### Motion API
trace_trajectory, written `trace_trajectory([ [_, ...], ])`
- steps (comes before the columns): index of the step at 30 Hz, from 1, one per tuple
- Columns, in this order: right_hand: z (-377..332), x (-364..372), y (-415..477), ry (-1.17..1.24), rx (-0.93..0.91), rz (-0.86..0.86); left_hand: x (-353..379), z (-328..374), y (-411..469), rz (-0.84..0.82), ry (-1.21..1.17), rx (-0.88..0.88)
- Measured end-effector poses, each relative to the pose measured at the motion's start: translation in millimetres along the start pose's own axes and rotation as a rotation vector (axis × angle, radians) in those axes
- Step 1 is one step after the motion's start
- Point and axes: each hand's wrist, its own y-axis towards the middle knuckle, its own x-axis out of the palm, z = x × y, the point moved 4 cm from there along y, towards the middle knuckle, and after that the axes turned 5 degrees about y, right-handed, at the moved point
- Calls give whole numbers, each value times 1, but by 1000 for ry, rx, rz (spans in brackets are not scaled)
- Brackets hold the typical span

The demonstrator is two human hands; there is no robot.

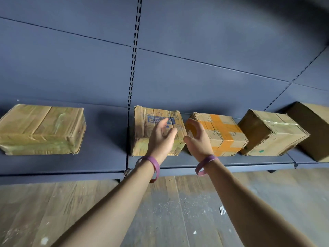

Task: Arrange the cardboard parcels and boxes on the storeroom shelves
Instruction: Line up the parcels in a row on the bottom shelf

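Cardboard box with blue print: on the dark low shelf, just right of the slotted upright, front edge near the shelf lip. Just beside it on the right, touching or nearly so, the orange-taped box. Further right a brown box set askew and a darker box at the picture's edge. Well apart on the left, a flat parcel wrapped in glossy yellowish tape. Probably light to moderate in weight, judging by build. Worn, creased walls and softened corners, so likely to give under a hard squeeze. Taped patches probably slick, bare card grippier. Best taken by two opposite side walls, low down, palms flat, or with fingers under the front bottom edge, not by the top flaps. Left hand spread loosely before the box's top and front, fingers relaxed, nothing held; contact with the card not certain. Right hand curved in an open C before the gap between the two boxes, also holding nothing. Purple bands on both wrists. Blue printed panel on top of the box: characters there, too blurred and partly hidden to read. No brand legible anywhere; a small green mark on the askew box's front.
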Motion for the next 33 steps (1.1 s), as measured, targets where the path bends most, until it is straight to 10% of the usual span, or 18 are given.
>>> trace_trajectory([
  [15,95,-123,68,22,-71,-102,142,8,-7,-114,207,-119],
  [33,202,-226,112,-36,80,-214,230,-14,6,248,418,-355],
])
